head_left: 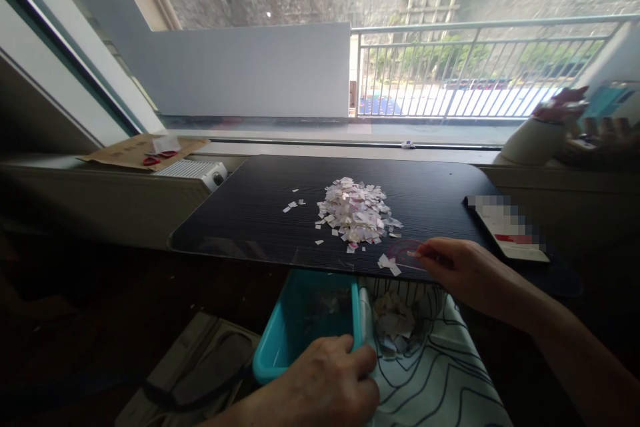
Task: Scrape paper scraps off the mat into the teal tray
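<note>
A heap of small cut paper scraps (355,210) lies on the dark table (250,213), with a few loose pieces around it. Below the table edge, my left hand (330,377) is curled over the near right rim of a teal plastic bin (280,347). My right hand (453,270) is pinched closed at the table's front edge. By its fingertips are a faint purple see-through item (400,252) and some white scraps (389,264); what the fingers hold is unclear. Paper bits lie in a wire basket (443,303) beside the bin.
A phone-like slab (520,250), partly pixelated, lies at the table's right. On the left sill are a brown paper bag (120,153) and red-handled scissors (160,157), near a white radiator (190,173). A white animal-shaped figurine (535,133) stands at the right window sill. Patterned cloth (440,373) spreads below.
</note>
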A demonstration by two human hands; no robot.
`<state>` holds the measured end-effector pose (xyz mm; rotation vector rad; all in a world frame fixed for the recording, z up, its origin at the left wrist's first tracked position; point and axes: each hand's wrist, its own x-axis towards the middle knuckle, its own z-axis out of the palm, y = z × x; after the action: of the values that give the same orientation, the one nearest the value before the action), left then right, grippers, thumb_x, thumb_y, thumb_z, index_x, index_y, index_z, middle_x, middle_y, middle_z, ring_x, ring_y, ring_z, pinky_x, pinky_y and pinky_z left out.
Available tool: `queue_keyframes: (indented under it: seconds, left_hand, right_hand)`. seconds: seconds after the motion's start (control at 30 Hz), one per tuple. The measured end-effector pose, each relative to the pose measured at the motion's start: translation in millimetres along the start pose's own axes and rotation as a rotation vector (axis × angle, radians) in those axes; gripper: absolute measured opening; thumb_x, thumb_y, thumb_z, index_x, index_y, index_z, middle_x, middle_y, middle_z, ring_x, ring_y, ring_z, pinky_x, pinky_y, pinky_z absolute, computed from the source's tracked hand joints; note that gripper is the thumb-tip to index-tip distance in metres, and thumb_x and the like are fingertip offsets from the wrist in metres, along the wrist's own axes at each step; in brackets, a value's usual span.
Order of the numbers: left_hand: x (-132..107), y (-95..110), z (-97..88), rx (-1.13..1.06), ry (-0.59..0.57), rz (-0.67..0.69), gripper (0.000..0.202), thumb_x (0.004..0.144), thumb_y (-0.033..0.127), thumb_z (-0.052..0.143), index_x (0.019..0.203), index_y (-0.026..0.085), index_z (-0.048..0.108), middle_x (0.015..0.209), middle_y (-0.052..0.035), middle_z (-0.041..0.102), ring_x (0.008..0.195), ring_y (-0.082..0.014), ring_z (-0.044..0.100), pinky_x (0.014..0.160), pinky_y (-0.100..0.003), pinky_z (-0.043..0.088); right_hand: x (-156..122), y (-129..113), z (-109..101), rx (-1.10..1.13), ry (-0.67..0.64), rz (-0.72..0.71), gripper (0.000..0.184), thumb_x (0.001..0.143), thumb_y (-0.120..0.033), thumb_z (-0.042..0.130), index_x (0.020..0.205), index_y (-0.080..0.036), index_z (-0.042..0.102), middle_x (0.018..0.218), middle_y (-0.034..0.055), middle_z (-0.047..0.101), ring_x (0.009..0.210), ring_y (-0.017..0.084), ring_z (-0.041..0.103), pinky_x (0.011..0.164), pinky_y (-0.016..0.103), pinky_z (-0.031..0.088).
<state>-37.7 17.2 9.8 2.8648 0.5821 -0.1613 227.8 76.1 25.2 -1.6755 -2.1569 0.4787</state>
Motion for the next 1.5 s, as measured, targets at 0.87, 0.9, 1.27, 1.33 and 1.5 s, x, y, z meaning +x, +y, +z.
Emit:
queue_keyframes:
  seconds: [0.87,0.9,1.27,1.33,1.5]
  left_hand:
    - [-1,-9,11.7,-0.064,0.004,0.011,0.024,0.085,0.022,0.07,0.075,0.017,0.049,0.089,-0.0026,0.057,0.065,-0.0153,0.05,0.05,-0.026,0.031]
    - [-2,-10,12.4,-0.068,0.008,0.011,0.025,0.085,0.022,0.07,0.074,0.017,0.048,0.089,-0.0025,0.057,0.064,-0.0151,0.049,0.049,-0.026,0.031]
    - [-1,-11,16.2,-0.118,0.041,0.007,0.024,0.087,0.03,0.069,0.077,0.017,0.052,0.092,-0.0019,0.057,0.067,-0.0142,0.048,0.052,-0.026,0.033]
    - [0,-10,15.4,-0.102,0.034,0.005,0.024,0.087,0.028,0.069,0.076,0.017,0.052,0.092,-0.002,0.057,0.066,-0.0142,0.048,0.051,-0.026,0.032]
    - [1,-8,9.5,-0.069,-0.022,0.009,0.022,0.086,0.027,0.069,0.076,0.017,0.051,0.092,-0.0029,0.058,0.065,-0.0157,0.05,0.05,-0.026,0.033]
  right_hand:
    - [11,6,9,0.101,0.054,0.01,0.025,0.09,-0.037,0.052,0.084,-0.019,0.068,0.067,-0.0005,0.063,0.061,0.013,0.053,0.057,0.024,0.037]
    - [14,9,12,0.113,0.05,0.011,0.025,0.09,-0.037,0.052,0.085,-0.019,0.069,0.068,-0.0001,0.064,0.062,0.014,0.054,0.058,0.025,0.038]
    - [-10,9,5,0.162,-0.068,0.03,0.029,0.092,-0.041,0.051,0.08,-0.019,0.067,0.065,-0.0013,0.062,0.058,0.012,0.051,0.053,0.023,0.037]
    - [-6,8,11,0.191,-0.047,0.008,0.028,0.091,-0.04,0.052,0.082,-0.019,0.068,0.067,-0.001,0.063,0.06,0.012,0.052,0.055,0.023,0.038]
    - [11,7,15,0.176,0.074,-0.031,0.026,0.091,-0.037,0.052,0.091,-0.019,0.07,0.072,0.0005,0.066,0.062,0.014,0.055,0.057,0.024,0.04]
